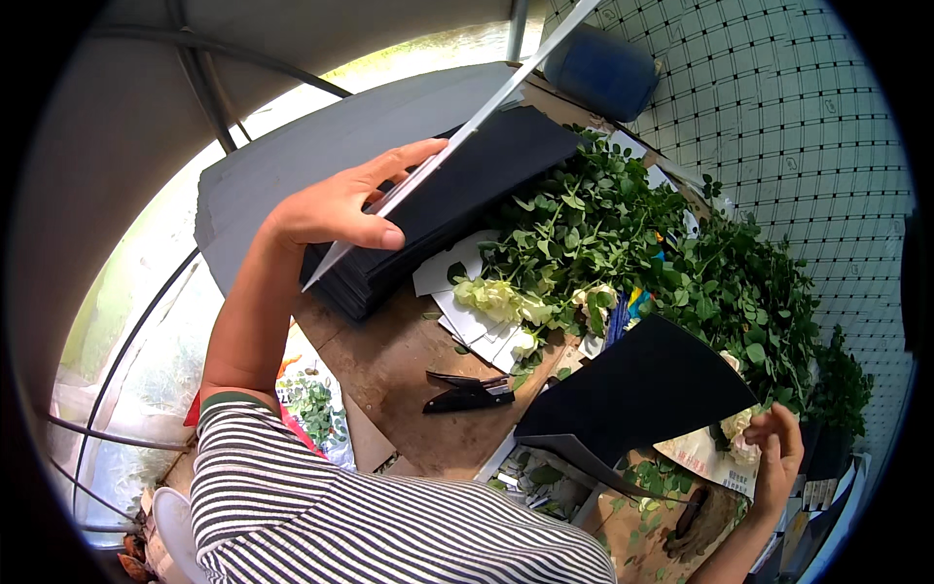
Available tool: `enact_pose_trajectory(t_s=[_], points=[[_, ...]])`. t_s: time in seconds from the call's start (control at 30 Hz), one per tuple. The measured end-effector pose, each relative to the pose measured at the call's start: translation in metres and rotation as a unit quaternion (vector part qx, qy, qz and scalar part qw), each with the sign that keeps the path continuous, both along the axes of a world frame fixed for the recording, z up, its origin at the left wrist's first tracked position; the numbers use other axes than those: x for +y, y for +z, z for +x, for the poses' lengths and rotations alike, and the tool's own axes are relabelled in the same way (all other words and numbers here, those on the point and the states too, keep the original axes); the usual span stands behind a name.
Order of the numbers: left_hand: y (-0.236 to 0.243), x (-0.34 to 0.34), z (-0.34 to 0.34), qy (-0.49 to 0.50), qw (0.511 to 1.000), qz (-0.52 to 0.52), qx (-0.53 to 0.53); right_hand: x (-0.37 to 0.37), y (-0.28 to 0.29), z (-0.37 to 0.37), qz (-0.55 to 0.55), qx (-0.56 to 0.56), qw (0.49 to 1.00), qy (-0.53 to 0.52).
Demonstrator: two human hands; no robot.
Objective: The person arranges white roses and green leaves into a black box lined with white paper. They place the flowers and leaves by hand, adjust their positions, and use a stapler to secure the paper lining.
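My left hand [360, 200] grips the long edge of a thin, pale-edged board [486, 107]. The board is seen nearly edge-on and tilts up toward the back right. Behind it lies a thick stack of black sheets [486, 185]. At the lower right, my right hand [773, 457] is raised with its fingers bent and apart, and I see nothing in it. Next to that hand are a cream rose [737, 428] and the right end of a curved black sheet [642, 389]. A black stapler [469, 392] rests on the brown tabletop [389, 370].
Leafy rose stems [603, 209] with cream blooms [496, 300] pile along the back right. White paper pieces [482, 336] lie beside them. A box of leaf scraps [540, 482] stands in front. Large grey sheets [292, 156] spread far left; a blue drum [598, 73] stands behind.
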State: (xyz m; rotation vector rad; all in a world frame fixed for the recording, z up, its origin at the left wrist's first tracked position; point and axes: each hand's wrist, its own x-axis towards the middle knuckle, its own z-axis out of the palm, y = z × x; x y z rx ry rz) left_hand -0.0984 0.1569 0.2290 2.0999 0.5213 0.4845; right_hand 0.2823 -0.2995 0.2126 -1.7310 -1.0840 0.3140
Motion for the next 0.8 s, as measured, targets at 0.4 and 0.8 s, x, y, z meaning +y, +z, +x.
enact_pose_trajectory(t_s=[0.4, 0.8], points=[[0.01, -0.116, 0.207, -0.076, 0.917, 0.341, -0.192, 0.111, 0.093, -0.008, 0.368, 0.02, 0.919, 0.137], [-0.021, -0.178, 0.166, -0.205, 0.869, -0.436, 0.111, 0.089, -0.026, -0.029, 0.013, 0.121, 0.983, 0.134]])
